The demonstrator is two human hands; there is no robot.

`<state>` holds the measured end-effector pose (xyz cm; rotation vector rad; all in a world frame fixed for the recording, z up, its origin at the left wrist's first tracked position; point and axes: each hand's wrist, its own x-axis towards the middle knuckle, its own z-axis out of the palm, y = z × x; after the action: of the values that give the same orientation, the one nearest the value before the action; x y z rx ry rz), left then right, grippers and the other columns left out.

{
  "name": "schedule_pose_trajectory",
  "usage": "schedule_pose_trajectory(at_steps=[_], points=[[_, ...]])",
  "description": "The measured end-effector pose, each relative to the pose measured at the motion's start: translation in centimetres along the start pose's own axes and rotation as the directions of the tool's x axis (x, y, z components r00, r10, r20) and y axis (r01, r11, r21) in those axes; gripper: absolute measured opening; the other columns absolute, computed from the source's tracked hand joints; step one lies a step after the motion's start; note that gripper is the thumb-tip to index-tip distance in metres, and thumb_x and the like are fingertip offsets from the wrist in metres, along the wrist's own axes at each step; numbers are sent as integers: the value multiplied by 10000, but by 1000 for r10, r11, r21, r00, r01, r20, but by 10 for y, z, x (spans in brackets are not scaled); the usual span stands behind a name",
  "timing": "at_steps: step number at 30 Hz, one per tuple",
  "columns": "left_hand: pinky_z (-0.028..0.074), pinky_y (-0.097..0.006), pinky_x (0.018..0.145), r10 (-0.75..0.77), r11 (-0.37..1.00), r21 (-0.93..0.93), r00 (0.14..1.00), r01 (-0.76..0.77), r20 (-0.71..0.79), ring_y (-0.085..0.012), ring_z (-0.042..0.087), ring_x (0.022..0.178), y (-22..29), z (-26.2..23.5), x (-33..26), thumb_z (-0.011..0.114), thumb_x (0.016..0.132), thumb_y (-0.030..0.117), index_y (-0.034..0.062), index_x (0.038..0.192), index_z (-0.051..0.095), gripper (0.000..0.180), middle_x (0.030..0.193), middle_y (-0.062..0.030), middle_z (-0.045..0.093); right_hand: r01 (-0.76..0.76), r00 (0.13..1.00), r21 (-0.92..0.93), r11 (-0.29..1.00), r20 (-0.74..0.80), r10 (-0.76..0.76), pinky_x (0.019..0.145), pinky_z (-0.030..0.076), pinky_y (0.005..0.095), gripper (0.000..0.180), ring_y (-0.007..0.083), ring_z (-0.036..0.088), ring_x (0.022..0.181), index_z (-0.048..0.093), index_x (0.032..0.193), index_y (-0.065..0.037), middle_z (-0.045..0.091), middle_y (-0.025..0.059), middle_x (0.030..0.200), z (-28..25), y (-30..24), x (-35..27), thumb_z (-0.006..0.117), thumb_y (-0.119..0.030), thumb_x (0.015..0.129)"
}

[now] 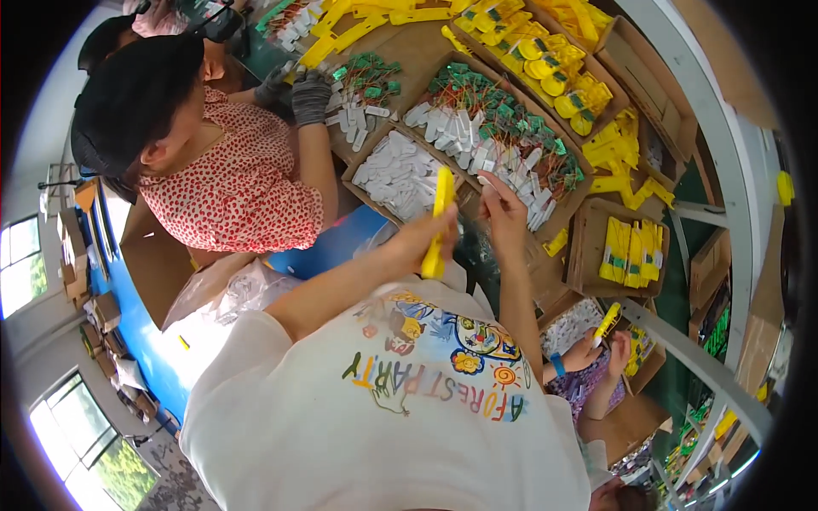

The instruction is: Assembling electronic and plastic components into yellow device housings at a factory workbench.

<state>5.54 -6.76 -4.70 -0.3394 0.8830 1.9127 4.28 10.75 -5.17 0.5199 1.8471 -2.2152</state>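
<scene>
My left hand point(419, 238) is closed around a long, narrow yellow plastic casing point(440, 204), held upright in front of my chest. To its right, my right hand point(506, 217) is raised with its fingers bent together. Something small and whitish shows at those fingertips, too small to make out. Just beyond my hands stands a cardboard box of flat white plastic pieces point(397, 170). Beside it, a larger box is heaped with white modules point(464, 132) wired to green circuit boards point(503, 111).
A co-worker in grey gloves point(311, 98) sits at the left by more wired boards. Another person's hands point(588, 351) hold a yellow casing at the lower right. Boxes of yellow parts point(545, 68) fill the far side; a box of yellow casings point(630, 251) stands right. A metal frame point(699, 345) runs alongside.
</scene>
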Motion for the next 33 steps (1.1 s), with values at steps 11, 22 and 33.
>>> schedule_pose_trajectory(at_steps=[11,22,33], points=[[424,-264,679,404,837,370,911,-404,80,-96,456,742,20,50,22,290,999,405,136,1342,337,438,872,-15,462,283,936,87,955,-245,-254,657,441,192,153,61,532,728,599,1035,-25,599,0,875,17,-24,-44,587,-84,895],[400,-226,596,394,823,436,919,-364,22,-76,442,699,28,40,34,191,980,512,143,1368,338,555,873,1,483,224,965,30,974,-149,-218,577,443,182,96,42,544,663,610,890,5,604,-1,744,21,-32,-41,649,-72,848],[491,-315,640,298,953,-57,955,-297,-4,-172,551,723,38,-3,45,375,972,414,86,1182,451,397,889,-56,538,162,974,-219,962,-123,-192,555,497,287,170,141,619,607,627,808,11,634,65,671,-17,-17,68,657,-156,824]])
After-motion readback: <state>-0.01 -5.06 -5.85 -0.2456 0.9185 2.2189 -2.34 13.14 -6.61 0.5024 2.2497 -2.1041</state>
